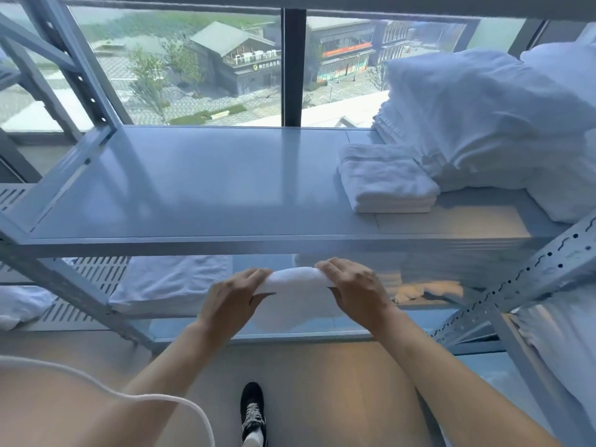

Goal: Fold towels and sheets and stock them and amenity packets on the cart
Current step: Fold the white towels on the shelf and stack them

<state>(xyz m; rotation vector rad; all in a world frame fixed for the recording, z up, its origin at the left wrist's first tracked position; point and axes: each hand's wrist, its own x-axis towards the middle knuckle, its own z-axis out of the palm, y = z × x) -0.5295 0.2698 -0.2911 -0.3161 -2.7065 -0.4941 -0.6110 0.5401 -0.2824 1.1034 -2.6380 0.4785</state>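
Note:
A small white towel (295, 295) hangs folded between my hands, in front of and below the grey metal shelf (200, 185). My left hand (230, 298) grips its left end and my right hand (353, 287) grips its right end, fingers curled over the top fold. On the shelf's right side lies a folded white towel (385, 180), with a tall heap of white linen (477, 117) behind it. The lower shelf holds folded white sheets (171, 282).
The slotted shelf posts (529, 279) stand at right and left (93, 91). A large window (200, 69) is behind the rack. More white linen (561, 330) hangs at lower right. My black shoe (253, 411) is on the floor below.

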